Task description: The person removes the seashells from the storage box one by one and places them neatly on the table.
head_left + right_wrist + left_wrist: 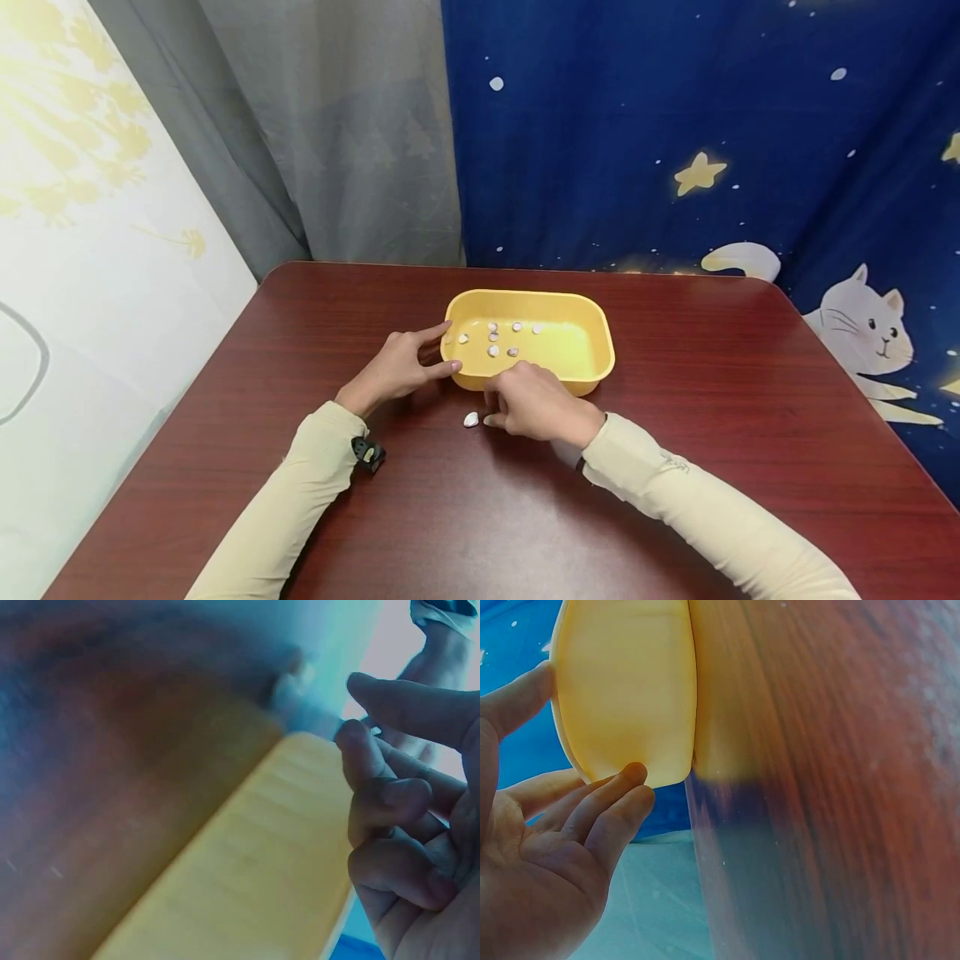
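A yellow plastic tub (558, 382) stands on the table, with several small whitish, shell-like pieces (492, 351) scattered on its floor. My left hand (395, 367) holds the tub's left end, thumb at the near rim and index finger at the far corner. In the left wrist view, its other fingers (607, 806) lie against the end wall. In front of the tub, one white shell-like piece (471, 419) lies on the table. Beside it is my right hand (532, 404), its thumb and index fingertips apart and its other fingers (390, 817) curled; I see nothing held.
The dark red-brown wooden table (720, 400) extends around the tub on every side. Behind it hang a grey curtain (360, 125) and a blue curtain (585, 150) with stars and a cat. A pale patterned surface (112, 250) is at left.
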`<state>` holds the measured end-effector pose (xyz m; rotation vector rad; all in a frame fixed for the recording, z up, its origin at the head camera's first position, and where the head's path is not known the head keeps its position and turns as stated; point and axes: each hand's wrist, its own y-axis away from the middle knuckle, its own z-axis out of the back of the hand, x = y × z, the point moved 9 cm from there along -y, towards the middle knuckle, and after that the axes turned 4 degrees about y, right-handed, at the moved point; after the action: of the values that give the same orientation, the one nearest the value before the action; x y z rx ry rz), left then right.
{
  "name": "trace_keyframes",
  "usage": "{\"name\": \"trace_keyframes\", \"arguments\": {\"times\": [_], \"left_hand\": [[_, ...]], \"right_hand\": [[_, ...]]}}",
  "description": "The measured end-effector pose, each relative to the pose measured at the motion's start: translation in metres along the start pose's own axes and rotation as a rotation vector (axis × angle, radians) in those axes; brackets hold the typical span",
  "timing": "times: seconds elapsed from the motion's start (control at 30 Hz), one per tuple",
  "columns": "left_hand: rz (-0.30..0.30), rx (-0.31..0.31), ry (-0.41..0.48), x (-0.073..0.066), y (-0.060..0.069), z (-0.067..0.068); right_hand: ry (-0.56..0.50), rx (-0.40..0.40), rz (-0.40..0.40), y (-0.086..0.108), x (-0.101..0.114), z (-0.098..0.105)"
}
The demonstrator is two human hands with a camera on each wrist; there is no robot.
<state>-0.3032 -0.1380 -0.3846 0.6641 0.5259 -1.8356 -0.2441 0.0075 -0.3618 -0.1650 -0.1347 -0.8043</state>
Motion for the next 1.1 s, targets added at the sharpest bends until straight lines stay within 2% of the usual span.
{"name": "trace_keyframes", "arguments": {"times": [0.3,0.53,0.83,1.1], "left_hand": [[0.013,0.011,-0.001,0.002,0.001,-0.001],[-0.010,0.003,0.004,0.000,0.000,0.001],[-0.008,0.003,0.006,0.000,-0.001,-0.001],[-0.005,0.000,0.007,0.004,-0.003,-0.002]], "right_hand": [[0.033,-0.059,0.002,-0.008,-0.013,0.036],[0.035,-0.091,0.005,-0.021,-0.023,0.058],[0.041,-0.045,-0.012,-0.051,-0.040,0.066],[0.093,0.038,-0.050,-0.074,-0.057,0.056]]}}
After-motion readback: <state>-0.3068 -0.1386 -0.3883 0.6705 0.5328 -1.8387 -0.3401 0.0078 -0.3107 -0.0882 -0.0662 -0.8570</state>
